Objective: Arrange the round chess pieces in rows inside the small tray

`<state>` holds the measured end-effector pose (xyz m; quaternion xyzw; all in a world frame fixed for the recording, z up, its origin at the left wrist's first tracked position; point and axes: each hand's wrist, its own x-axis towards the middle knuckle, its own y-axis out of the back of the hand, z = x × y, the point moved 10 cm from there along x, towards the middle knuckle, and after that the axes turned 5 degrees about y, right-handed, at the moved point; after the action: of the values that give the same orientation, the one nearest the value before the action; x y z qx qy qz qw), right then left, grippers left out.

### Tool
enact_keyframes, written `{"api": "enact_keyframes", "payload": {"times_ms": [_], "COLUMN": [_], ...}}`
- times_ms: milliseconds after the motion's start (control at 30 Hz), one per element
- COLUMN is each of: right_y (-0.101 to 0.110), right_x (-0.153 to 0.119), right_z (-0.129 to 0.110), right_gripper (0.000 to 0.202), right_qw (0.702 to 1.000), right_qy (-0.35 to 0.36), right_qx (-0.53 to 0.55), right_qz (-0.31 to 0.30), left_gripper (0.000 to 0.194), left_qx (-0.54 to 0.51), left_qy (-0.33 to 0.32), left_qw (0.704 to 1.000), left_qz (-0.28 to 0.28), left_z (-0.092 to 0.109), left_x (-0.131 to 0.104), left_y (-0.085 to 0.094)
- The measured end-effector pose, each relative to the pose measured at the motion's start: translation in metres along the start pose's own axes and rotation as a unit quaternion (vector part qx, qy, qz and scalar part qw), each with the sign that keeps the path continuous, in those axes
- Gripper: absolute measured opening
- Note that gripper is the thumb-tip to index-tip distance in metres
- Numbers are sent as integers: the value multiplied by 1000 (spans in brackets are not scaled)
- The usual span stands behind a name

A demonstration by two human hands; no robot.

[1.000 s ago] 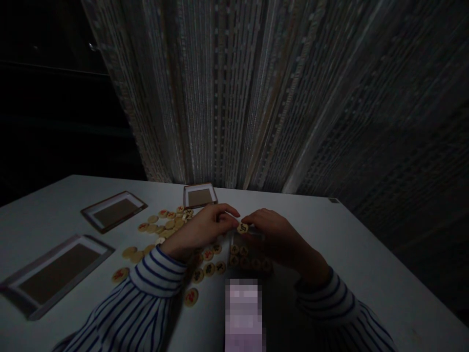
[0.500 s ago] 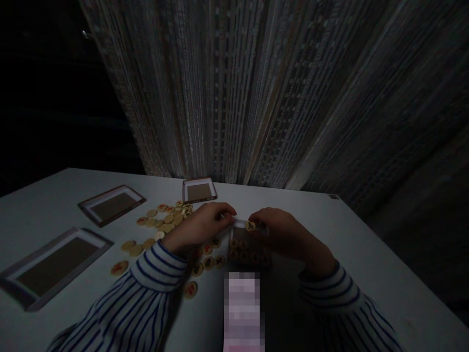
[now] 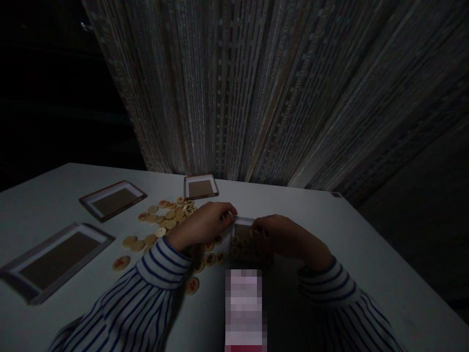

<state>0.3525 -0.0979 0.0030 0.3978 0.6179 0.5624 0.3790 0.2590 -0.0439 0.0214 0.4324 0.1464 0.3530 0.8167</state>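
One small box [image 3: 244, 220] lies on the white table [image 3: 366, 254]. The left hand [image 3: 207, 224] bends its fingers at the box's far left corner; if they grip it, I cannot tell. The right hand [image 3: 287, 235] has fingertips at one round piece [image 3: 253, 233] inside, its grip also unclear. Loose pieces [image 3: 170, 224] lie to the left.

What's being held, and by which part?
Right hand: apparently a round piece, by its edge, though too dim to be sure. Left hand: at the far-left corner of the tray; whether it grips can't be told.

Round piece [image 3: 254, 233] now down in box [image 3: 245, 221]
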Motion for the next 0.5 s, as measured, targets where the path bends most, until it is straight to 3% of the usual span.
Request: {"api": "enact_keyframes", "payload": {"times_ms": [500], "right_y": [-17], "right_x": [3], "right_z": [-2], "right_gripper": [17], "right_qw": [997], "right_qy": [-15], "right_qx": [-38], "right_qz": [-64], "left_gripper": [27], "left_qx": [42], "left_qy": [-5], "left_qw": [999], "left_qz": [-2], "left_z": [-2], "left_x": [0], "left_y": [-6]}}
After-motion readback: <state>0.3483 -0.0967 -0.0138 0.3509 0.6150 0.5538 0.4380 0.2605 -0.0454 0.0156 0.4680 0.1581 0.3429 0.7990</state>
